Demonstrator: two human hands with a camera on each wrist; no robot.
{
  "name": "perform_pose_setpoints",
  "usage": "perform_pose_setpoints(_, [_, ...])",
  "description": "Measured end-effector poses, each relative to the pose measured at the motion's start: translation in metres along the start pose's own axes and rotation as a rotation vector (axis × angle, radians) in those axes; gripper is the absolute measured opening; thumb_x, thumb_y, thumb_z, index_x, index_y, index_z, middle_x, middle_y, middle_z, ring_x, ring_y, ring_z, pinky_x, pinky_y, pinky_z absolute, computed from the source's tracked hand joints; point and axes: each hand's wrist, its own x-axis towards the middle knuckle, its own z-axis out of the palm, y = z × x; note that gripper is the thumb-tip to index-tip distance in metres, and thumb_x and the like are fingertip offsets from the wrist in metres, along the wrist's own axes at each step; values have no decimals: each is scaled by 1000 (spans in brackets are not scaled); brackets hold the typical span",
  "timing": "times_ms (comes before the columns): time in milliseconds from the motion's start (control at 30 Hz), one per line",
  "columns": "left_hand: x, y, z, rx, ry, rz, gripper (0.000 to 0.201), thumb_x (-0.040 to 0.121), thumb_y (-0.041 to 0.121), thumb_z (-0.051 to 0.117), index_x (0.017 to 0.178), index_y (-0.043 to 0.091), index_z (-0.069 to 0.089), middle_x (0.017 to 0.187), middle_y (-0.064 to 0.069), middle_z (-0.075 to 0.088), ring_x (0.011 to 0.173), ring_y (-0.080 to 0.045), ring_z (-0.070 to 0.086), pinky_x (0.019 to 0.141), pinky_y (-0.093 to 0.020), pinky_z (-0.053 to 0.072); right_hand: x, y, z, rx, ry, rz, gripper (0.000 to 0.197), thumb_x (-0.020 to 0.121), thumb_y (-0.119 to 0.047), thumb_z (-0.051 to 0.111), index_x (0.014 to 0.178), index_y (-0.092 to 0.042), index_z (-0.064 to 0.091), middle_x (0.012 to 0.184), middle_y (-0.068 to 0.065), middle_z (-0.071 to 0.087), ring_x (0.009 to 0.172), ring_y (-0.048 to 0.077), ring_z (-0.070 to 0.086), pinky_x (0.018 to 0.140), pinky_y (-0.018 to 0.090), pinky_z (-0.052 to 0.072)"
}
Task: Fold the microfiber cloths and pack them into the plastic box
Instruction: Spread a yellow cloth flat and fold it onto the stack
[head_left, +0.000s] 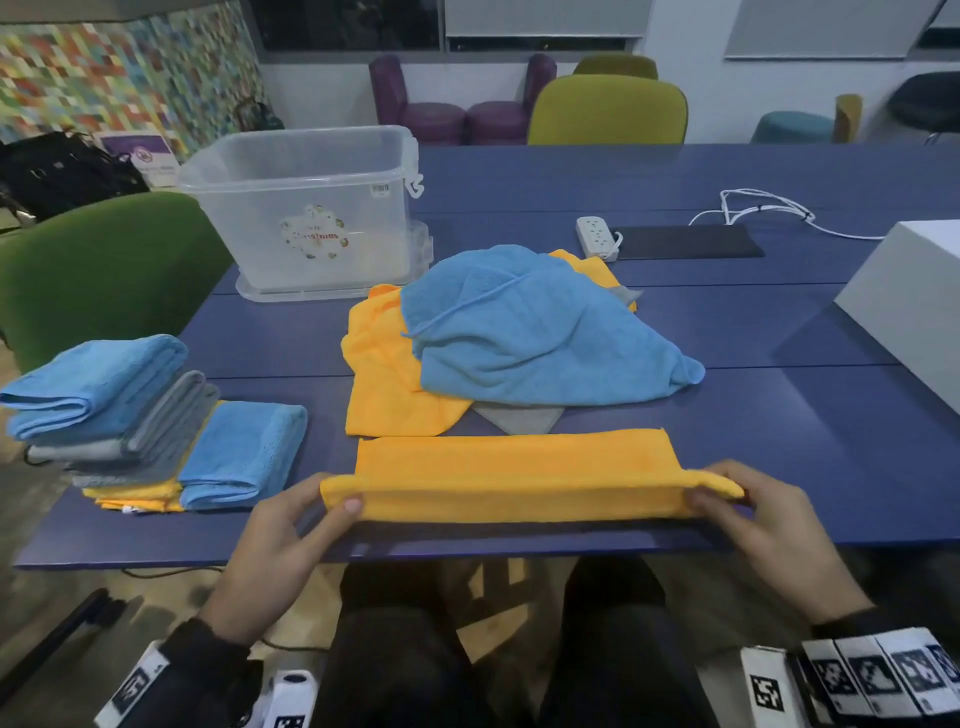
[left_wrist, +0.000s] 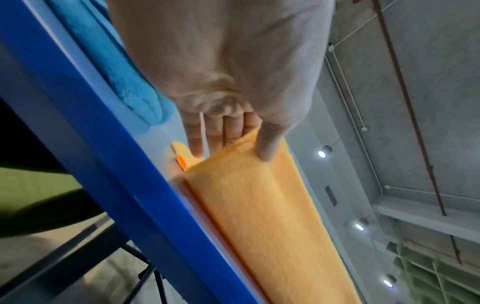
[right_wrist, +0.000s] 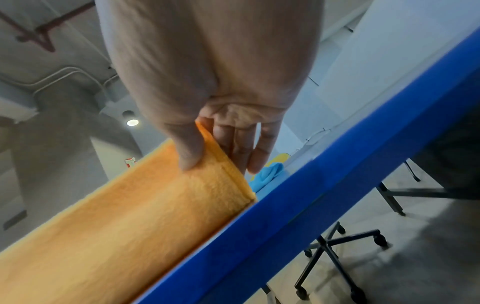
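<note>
The left hand (head_left: 270, 545) pinches the left end of a long orange microfiber cloth (head_left: 514, 475), thumb on the near face and the other fingers (left_wrist: 197, 142) behind the raised fold. The right hand (head_left: 769, 530) grips the opposite end the same way, its thumb pressed on the near face and its fingers (right_wrist: 262, 152) tucked behind. Between the two thumbs the cloth stretches as a narrow band, its near edge lifted off the blue table (head_left: 779, 441) and standing up, its far half lying flat on the tabletop just beyond the fingertips.

Just past the fingers of both hands, further from the person, lies a loose heap: a blue cloth (head_left: 530, 332) draped over another orange cloth (head_left: 384, 374) and a grey cloth (head_left: 519, 418) that peeks out beneath. To the outside of the left hand's fingers, near the table's corner, sits a stack of folded cloths (head_left: 130, 415) in blue, grey and orange, touching one another. Well beyond the left fingertips, at the far side of the heap, stands the clear plastic box (head_left: 306, 208), open at the top, with a round sticker on its front wall. Far beyond the right fingertips a white power strip (head_left: 597, 236) lies beside a dark flat pad (head_left: 685, 241), and a white box (head_left: 914, 301) stands at the table's right edge.
</note>
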Motion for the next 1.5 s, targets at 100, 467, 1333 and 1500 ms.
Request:
perform_pose_setpoints(100, [14,0,15,-24,129,-67,19,102,26,58,84,26,63,72,8,59,70,-6,54,65,-29,43,13,5,12,8,82,113,24,95,-29,65,75,-20,57,59,-5,50,57,10,48,57,25,37])
perform_pose_setpoints(467, [45,-5,45,640,293,-359,34,106,39,44,78,21,40,68,-3,52,68,-29,52,62,-40,40,57,-7,34,-328,-17,418,27,100,-54,46,94,-28,52,92,6,62,89,33,57,72,42,46])
perform_pose_setpoints(1333, [39,29,84,841,354,-37,54,101,34,44,146,5,47,152,-19,44,142,-39,39,116,-58,33,39,-75,83,-487,285,-27,50,100,-30,54,145,-10,46,150,14,44,141,33,40,114,53,35])
perform_pose_setpoints(1500, [49,25,144,822,23,59,60,104,29,20,155,6,39,168,-12,24,158,-27,13,126,-55,14,37,-95,147,-400,-218,-291,58,105,-35,20,157,-14,32,166,3,25,155,18,16,123,49,23])
